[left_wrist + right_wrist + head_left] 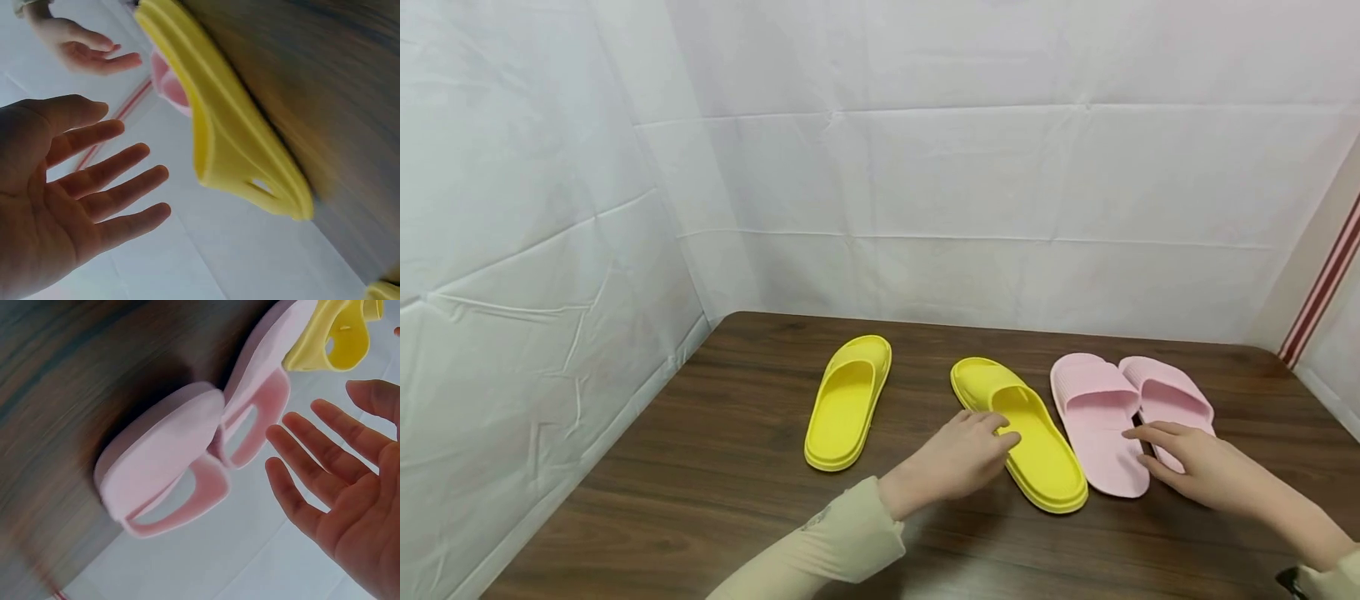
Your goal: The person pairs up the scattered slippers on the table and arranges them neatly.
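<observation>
In the head view my left hand [966, 454] hovers by the yellow slipper [1045, 467] nearer the middle, overlapping its inner edge. Its fingers spread loosely with nothing in them, and the left wrist view shows a gap between fingertips [161, 174] and that slipper's side [231, 112]. My right hand [1198, 462] is over the pink slippers, fingers extended and holding nothing. One pink slipper [1105, 450] lies beside the yellow one; the other pink slipper [1172, 400] is partly hidden by this hand. In the right wrist view, the open palm [369, 512] faces both pink slippers.
Another yellow slipper [842, 408] lies apart on the left of the dark wooden table [700, 475]. White cloth [940, 183] hangs behind the table and along its left side. A red-striped strip [1322, 283] runs down at the right.
</observation>
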`<action>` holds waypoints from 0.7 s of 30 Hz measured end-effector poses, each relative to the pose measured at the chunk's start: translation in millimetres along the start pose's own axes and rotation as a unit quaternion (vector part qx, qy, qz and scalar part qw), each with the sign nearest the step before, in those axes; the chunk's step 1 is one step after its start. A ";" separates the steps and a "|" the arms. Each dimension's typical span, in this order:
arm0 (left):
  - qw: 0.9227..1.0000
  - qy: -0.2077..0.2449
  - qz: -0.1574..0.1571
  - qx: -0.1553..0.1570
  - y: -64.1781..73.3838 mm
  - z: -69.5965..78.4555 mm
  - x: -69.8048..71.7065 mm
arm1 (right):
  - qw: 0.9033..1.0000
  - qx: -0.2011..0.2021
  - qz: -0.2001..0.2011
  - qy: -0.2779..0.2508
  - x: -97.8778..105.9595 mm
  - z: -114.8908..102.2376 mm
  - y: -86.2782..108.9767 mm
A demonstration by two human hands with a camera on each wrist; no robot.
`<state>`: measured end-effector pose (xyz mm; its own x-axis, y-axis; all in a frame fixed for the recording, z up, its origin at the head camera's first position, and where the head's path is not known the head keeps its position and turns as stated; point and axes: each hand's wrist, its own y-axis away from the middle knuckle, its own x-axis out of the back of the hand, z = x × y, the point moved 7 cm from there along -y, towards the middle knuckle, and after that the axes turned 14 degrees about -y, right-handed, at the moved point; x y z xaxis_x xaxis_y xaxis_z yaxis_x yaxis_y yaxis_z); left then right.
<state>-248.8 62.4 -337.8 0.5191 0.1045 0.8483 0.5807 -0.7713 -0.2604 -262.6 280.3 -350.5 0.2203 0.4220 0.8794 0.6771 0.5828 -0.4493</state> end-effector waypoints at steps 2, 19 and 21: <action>1.000 -0.007 0.014 0.003 7.3 -5.3 -1.0 | 1.000 0.016 0.005 -0.008 0.3 -3.7 -3.6; 0.996 0.031 0.004 0.087 75.4 -63.1 -14.5 | 0.996 0.084 0.013 -0.032 -14.2 -44.0 -25.0; 0.995 0.030 -0.002 0.098 81.4 -68.8 -15.7 | 0.996 0.087 0.010 -0.033 -15.3 -48.3 -26.9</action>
<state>-252.9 -45.3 -340.6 0.4821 0.0646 0.8737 0.6965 -0.6332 -0.3375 -250.3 224.7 -344.4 0.1828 0.4761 0.8602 0.5397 0.6827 -0.4926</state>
